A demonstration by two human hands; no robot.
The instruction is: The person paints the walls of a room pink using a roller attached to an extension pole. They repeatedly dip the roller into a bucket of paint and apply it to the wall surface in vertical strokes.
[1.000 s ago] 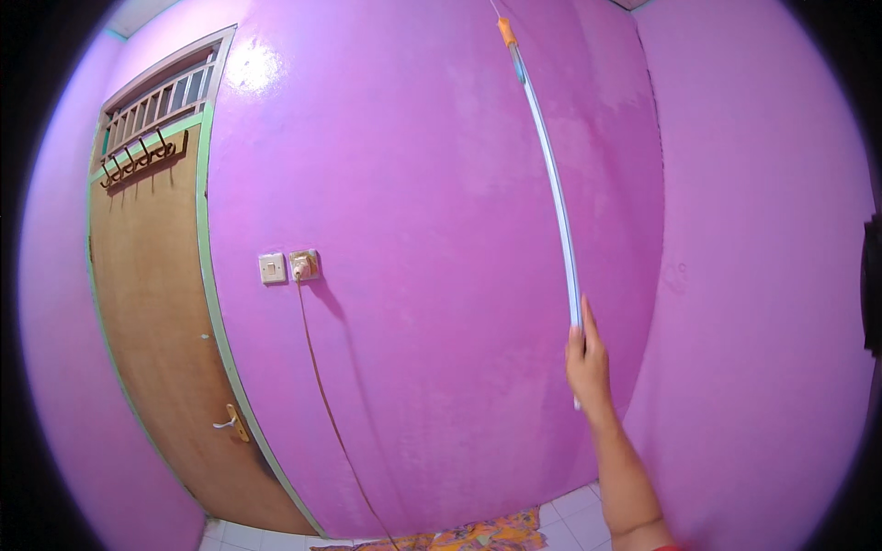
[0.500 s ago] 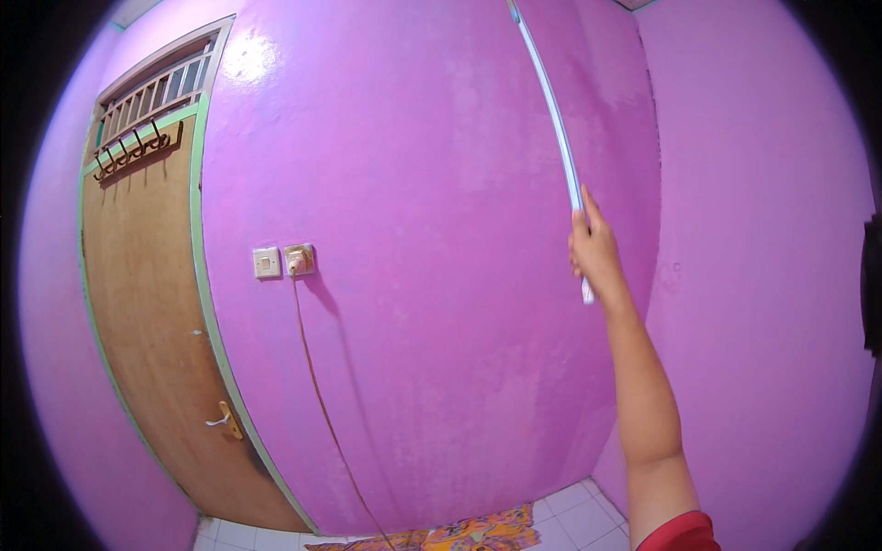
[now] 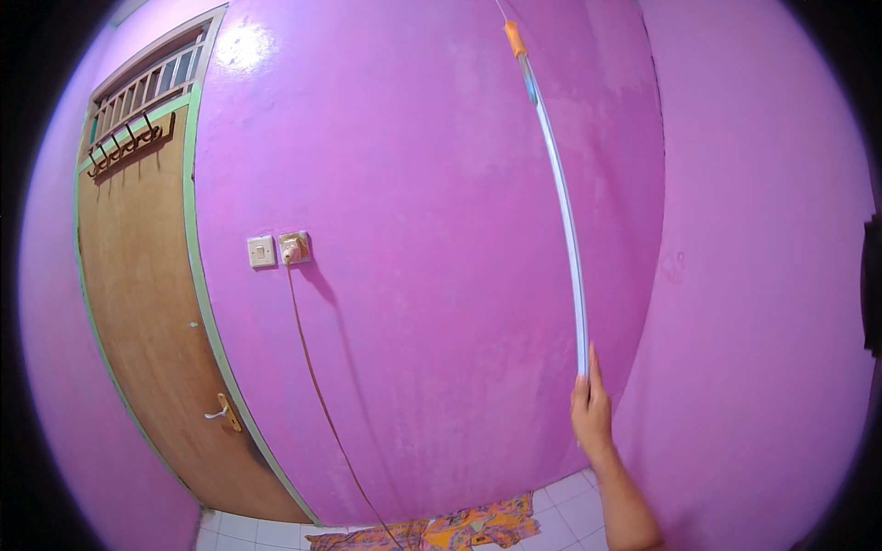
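Observation:
My right hand [image 3: 591, 410] is closed around the lower end of a long pale pole [image 3: 568, 230], which runs upward along the purple wall. At the pole's upper end sits an orange handle [image 3: 514, 39], joined to it by a darker bound part. From that handle a thin rod goes on up out of the picture, so what it carries is hidden. I cannot tell whether the pole touches the wall. My left hand is out of view.
A purple wall [image 3: 432, 303] fills the middle. At left are a brown door [image 3: 142, 303], a hook rack [image 3: 133, 147], a switch [image 3: 261, 252] and a socket [image 3: 294, 248] with a plugged-in cord [image 3: 317, 386]. A patterned orange cloth [image 3: 478, 523] lies on white floor tiles [image 3: 565, 505].
My right hand has moved down with the pole. The orange handle and part of the thin rod have come into view at the top.

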